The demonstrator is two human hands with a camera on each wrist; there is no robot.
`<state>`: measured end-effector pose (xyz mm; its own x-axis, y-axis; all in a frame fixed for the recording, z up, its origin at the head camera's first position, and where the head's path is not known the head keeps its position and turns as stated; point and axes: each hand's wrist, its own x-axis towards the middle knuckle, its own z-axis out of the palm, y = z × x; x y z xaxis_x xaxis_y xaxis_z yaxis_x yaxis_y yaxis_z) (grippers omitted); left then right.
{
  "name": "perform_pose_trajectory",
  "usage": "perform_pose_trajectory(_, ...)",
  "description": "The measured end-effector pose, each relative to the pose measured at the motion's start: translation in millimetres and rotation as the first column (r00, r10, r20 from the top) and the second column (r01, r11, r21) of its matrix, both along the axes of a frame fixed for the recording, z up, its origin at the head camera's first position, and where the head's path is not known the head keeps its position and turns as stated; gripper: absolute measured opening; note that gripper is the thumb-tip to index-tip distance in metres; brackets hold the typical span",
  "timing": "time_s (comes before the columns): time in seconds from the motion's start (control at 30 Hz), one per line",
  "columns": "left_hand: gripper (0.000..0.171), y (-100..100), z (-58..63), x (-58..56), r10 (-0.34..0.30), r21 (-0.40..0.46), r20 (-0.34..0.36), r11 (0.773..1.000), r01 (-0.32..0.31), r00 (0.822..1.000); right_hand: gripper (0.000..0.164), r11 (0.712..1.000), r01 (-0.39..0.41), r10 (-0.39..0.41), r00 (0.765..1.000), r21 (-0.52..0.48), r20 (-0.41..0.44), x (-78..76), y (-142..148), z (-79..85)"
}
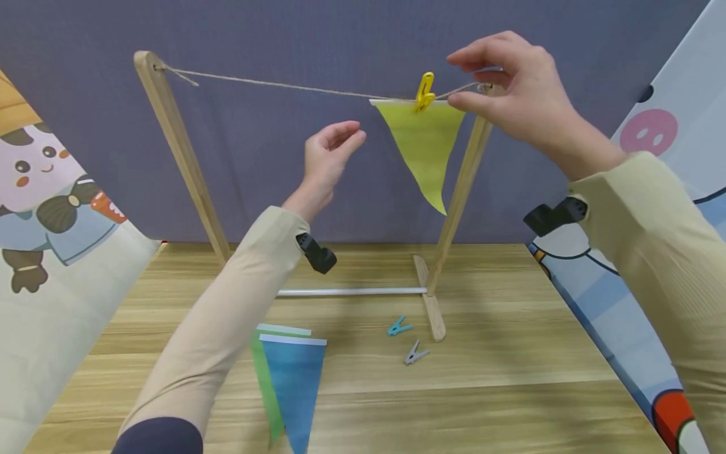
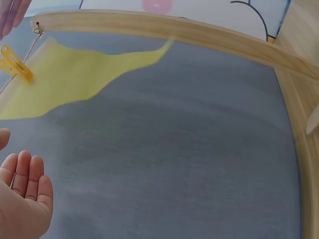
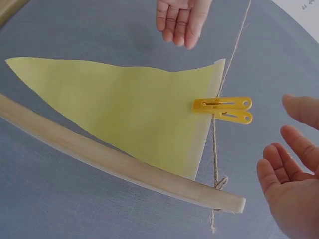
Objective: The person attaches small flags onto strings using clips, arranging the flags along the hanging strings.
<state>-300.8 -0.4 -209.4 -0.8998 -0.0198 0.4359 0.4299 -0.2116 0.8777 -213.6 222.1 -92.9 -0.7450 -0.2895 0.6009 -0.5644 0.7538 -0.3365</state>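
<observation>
A yellow-green pennant [image 1: 425, 142] hangs from a string [image 1: 283, 85], held there by a yellow clothespin [image 1: 424, 94] on its white top edge. My right hand [image 1: 516, 94] is near the clothespin, its thumb and fingers spread apart with nothing between them; the right wrist view shows a gap between that hand and the clothespin [image 3: 224, 107]. Left of the pennant, my left hand [image 1: 331, 157] is in the air with loosely bent fingers and holds nothing. In the left wrist view the left hand [image 2: 25, 199] is below the pennant [image 2: 75, 79], apart from it.
The string runs between a left wooden post [image 1: 181, 151] and a right wooden post [image 1: 465, 170], joined low by a white rod [image 1: 351, 292]. On the wooden table lie a blue pennant [image 1: 295, 384] overlapping a green pennant [image 1: 263, 366], a blue clothespin [image 1: 399, 326] and a grey clothespin [image 1: 416, 353].
</observation>
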Motion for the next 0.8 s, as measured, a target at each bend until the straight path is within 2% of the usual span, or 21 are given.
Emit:
perform_pose_trajectory(0.33, 0.031, -19.9, -17.6, 7.5, -0.030, -0.048, 0.015, 0.998, 0.031, 0.999, 0.037, 0.997, -0.076, 0.077, 0.994, 0.020, -0.078, 16.7, 1.8, -7.7)
perform_pose_trajectory(0.5, 0.033, -30.2, -28.7, 15.4, -0.040, -0.075, 0.025, 0.996, 0.042, 0.999, 0.037, 0.993, -0.117, 0.119, 0.989, 0.029, -0.083, 25.1, 1.6, -14.6)
perform_pose_trajectory(0.8, 0.031, -47.1, -50.4, 26.9, -0.057, -0.125, 0.045, 0.990, 0.062, 0.997, 0.040, 0.982, -0.189, 0.187, 0.979, -0.022, -0.080, 34.5, 2.5, -30.9)
